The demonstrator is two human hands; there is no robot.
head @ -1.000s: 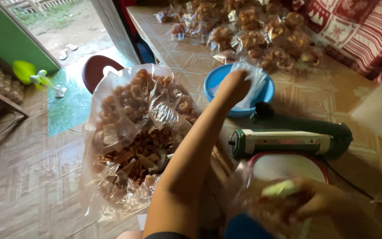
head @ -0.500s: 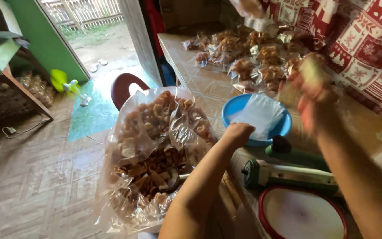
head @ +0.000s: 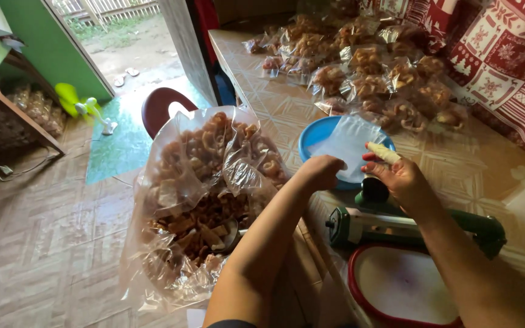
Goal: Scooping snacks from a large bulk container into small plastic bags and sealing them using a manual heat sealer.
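where the stack of clear plastic bags (head: 349,146) lay in the blue bowl (head: 311,135) on the table (head: 457,164), both hands met at its near edge. the left hand (head: 320,172) was curled, its fingertips touching the front of the bags; whether it pinched one could not be told. the right hand (head: 402,179) was partly closed around a small pale stick-like thing (head: 384,152), held just beside the bags. just below the hands stood a green bag sealer (head: 408,228), and nearer still a red-rimmed white lid (head: 402,288). to the left sat a big open plastic sack of fried snacks (head: 205,188). beyond the bowl, filled snack packets (head: 366,67) were piled against a red patterned cloth (head: 499,67).
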